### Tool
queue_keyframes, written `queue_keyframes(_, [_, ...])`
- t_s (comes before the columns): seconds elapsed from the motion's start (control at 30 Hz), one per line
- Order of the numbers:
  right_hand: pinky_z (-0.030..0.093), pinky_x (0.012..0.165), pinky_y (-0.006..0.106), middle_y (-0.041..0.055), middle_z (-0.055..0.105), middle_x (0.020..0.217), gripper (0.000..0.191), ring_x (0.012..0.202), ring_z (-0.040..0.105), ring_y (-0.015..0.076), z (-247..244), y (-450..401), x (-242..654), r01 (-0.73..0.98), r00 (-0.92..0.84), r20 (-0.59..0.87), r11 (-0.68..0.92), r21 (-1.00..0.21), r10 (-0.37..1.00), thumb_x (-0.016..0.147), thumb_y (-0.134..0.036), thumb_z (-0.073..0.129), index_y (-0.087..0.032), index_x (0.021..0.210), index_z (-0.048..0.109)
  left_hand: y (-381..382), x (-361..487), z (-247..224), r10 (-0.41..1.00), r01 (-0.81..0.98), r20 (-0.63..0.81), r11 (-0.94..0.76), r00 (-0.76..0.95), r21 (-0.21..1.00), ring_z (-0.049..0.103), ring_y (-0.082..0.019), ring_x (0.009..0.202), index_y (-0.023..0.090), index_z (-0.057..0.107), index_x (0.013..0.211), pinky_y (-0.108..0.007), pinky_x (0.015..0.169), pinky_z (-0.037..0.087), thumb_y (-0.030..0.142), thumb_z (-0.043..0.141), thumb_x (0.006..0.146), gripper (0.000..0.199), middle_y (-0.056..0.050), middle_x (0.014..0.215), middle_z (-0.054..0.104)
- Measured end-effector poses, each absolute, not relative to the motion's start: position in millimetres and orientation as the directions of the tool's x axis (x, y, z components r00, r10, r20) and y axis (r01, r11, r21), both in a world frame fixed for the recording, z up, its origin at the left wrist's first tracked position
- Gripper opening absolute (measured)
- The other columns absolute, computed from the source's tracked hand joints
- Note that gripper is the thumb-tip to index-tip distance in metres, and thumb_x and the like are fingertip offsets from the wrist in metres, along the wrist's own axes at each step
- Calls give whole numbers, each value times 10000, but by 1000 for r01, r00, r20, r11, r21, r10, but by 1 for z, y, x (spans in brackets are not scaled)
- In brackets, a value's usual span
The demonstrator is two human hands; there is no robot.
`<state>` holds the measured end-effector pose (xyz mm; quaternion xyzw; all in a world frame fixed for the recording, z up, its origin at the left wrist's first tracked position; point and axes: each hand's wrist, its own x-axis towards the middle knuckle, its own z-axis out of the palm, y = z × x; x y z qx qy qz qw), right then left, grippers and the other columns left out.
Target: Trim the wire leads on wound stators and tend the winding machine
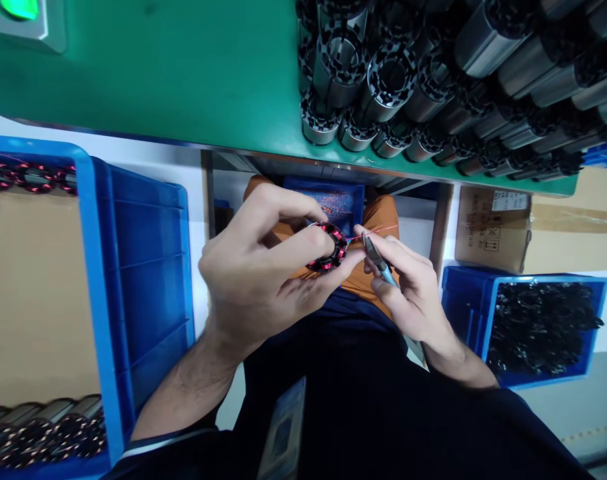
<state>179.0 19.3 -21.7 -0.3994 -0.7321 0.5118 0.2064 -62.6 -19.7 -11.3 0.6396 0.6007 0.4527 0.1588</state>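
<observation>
In the middle of the view, my left hand is closed around a motor stator with red and black windings at its end. A thin red wire runs from the stator to the right, past the fingers of my right hand. That hand grips small wire cutters with light-blue handles. Their jaws are at the wire, close to the stator; whether they touch it I cannot tell. Most of the stator's body is hidden by my left hand.
Many bare stators stand on the green bench. A blue crate at left holds wound stators and cardboard. Between my knees sits a blue bin with small coloured scraps. At right are a carton and a bin of black parts.
</observation>
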Motion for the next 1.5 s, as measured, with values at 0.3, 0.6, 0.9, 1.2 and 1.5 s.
queue_keyframes(0.3, [674,1012,376,12,777,1478,718,1185,791,214,-26,17,178,347,-586,-97,140,-927,804,937,-119,616,-372,1604,696,-21,-59,-11,909,629,393,-225,-139,744,686,-201,901,286,737,899,-368,659,573,324,993,860,262,-31,1108,764])
queue_keyframes(0.6, [630,858,379,52,782,1109,707,907,683,196,-41,31,175,489,-538,-103,210,-846,836,906,-156,655,-280,1600,703,-26,-51,-47,936,-17,26,-34,-351,999,740,-201,1019,231,745,941,-346,862,625,398,893,983,227,-42,1059,745])
queue_keyframes(0.9, [562,769,381,31,586,957,637,876,583,190,-38,27,170,480,-582,118,457,-749,805,925,-227,735,-304,1557,737,-23,-38,-39,929,-419,-231,93,-291,903,751,-128,838,241,853,988,-253,751,634,437,966,927,235,-11,999,796])
queue_keyframes(1.2, [583,757,390,50,644,947,539,866,576,201,-39,26,169,494,-549,171,483,-723,818,1004,-288,703,-302,1541,748,-18,-28,-31,924,-460,-235,76,-300,885,743,-114,864,240,862,953,-216,747,625,454,978,911,247,-1,958,789])
queue_keyframes(1.5, [573,731,347,23,612,913,539,823,568,167,-48,26,171,452,-545,182,470,-758,818,1030,-287,745,-338,1567,732,-18,-26,-32,902,-420,-286,135,-323,898,743,-146,827,221,818,942,-262,713,646,578,981,871,399,-6,924,766])
